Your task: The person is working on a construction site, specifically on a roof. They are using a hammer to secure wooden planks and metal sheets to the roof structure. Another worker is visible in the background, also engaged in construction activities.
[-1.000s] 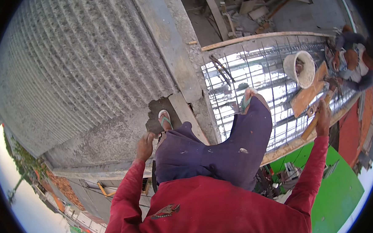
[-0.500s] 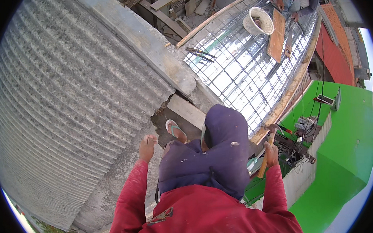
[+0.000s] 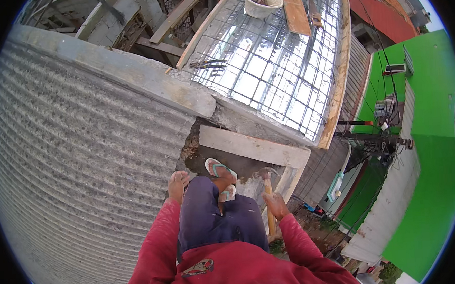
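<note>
My right hand (image 3: 276, 205) is wrapped round the wooden handle of a claw hammer (image 3: 271, 223). The hammer's metal head points away from me, above a narrow ledge framed by pale boards (image 3: 253, 146). On the other side, my left hand (image 3: 177, 186) lies at the edge of the grey corrugated roof (image 3: 99, 143), fingers stretched out and holding nothing that I can see. Between my hands are my bent knees in dark trousers, with my sandalled feet (image 3: 222, 171) close together on the wet ledge.
Ahead, a steel rebar grid (image 3: 265, 68) covers shiny sheeting inside wooden edging. On it lie a white bucket (image 3: 262, 9), a plank (image 3: 295, 10), a handsaw (image 3: 314, 15) and several dark tools (image 3: 209, 64). Overhead wires and a green building (image 3: 435, 131) stand right, beyond a drop.
My view has swung right, and the co-worker has left the picture. My right hand has brought the hammer inward from the outer edge to over the ledge. My feet are now together.
</note>
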Demonstrator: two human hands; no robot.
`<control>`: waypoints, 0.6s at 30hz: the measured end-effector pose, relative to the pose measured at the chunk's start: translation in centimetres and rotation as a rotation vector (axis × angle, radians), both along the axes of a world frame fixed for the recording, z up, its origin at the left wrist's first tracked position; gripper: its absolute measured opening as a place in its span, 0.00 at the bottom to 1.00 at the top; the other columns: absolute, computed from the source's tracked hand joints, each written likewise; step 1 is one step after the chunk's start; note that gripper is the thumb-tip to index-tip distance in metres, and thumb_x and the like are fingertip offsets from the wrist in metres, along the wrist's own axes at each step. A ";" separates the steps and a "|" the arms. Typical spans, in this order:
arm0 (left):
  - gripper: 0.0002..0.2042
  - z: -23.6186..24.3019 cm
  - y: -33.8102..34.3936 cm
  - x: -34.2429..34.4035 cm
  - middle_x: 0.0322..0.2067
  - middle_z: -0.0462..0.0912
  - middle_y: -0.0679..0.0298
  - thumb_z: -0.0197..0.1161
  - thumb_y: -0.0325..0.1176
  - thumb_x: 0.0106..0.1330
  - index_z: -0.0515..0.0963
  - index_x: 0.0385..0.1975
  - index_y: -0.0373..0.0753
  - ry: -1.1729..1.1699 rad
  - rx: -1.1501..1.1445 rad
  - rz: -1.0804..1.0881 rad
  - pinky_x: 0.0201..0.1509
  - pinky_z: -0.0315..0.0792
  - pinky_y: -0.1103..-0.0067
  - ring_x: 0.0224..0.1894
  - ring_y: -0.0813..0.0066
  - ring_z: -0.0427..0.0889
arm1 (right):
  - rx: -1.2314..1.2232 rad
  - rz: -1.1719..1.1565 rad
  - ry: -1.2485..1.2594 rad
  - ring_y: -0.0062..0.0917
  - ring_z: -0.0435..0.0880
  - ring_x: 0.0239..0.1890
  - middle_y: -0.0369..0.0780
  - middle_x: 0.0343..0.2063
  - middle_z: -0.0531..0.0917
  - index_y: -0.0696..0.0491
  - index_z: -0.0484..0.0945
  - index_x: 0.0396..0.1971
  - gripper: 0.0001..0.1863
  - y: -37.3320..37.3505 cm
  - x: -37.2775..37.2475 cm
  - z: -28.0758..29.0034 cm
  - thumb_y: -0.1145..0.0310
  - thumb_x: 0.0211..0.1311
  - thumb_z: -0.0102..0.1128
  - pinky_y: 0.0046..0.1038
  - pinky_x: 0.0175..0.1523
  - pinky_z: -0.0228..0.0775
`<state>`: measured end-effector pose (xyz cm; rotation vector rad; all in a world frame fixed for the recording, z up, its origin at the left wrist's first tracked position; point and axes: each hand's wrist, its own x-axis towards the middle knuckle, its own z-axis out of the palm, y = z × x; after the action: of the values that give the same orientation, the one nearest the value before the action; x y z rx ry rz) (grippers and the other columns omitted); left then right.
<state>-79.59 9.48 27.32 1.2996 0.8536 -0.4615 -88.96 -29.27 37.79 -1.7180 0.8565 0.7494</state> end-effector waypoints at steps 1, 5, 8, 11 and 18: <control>0.16 -0.4 -1.7 1.4 0.47 0.81 0.60 0.49 0.44 0.76 0.75 0.47 0.37 -0.017 -0.056 -0.010 0.55 0.75 0.72 0.49 0.67 0.83 | 0.016 -0.023 0.001 0.19 0.72 0.24 0.33 0.20 0.76 0.55 0.77 0.24 0.22 1.2 -1.0 -0.2 0.51 0.67 0.59 0.28 0.32 0.64; 0.16 -1.8 -9.3 7.2 0.51 0.80 0.58 0.47 0.42 0.79 0.74 0.49 0.35 -0.230 -0.215 -0.118 0.59 0.75 0.69 0.54 0.63 0.81 | 0.108 -0.159 -0.026 0.15 0.67 0.23 0.29 0.19 0.71 0.50 0.73 0.21 0.20 3.9 -6.3 -2.6 0.53 0.69 0.58 0.25 0.29 0.59; 0.15 -3.7 -14.6 10.8 0.54 0.77 0.56 0.51 0.43 0.77 0.73 0.49 0.36 -0.285 -0.345 -0.142 0.66 0.69 0.65 0.61 0.59 0.76 | 0.194 -0.291 0.002 0.15 0.67 0.23 0.28 0.20 0.71 0.50 0.73 0.21 0.19 5.6 -9.3 -7.9 0.54 0.70 0.57 0.24 0.30 0.59; 0.16 -7.8 -18.8 14.4 0.57 0.75 0.55 0.52 0.43 0.77 0.73 0.50 0.36 -0.358 -0.479 -0.151 0.70 0.65 0.62 0.64 0.58 0.72 | 0.251 -0.375 0.026 0.17 0.70 0.25 0.31 0.21 0.74 0.52 0.76 0.24 0.19 6.5 -8.7 -13.8 0.53 0.69 0.57 0.26 0.32 0.62; 0.19 -18.7 -25.5 21.5 0.64 0.66 0.52 0.52 0.43 0.77 0.68 0.57 0.34 -0.463 -0.662 -0.103 0.74 0.60 0.61 0.69 0.57 0.64 | 0.430 -0.682 -0.035 0.16 0.70 0.25 0.30 0.23 0.72 0.52 0.76 0.29 0.16 8.6 -5.5 -29.8 0.54 0.71 0.55 0.25 0.32 0.62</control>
<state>-58.11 -16.01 8.58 0.7818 0.2065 -0.4475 -94.45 -20.67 8.03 -0.9609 1.0800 0.3926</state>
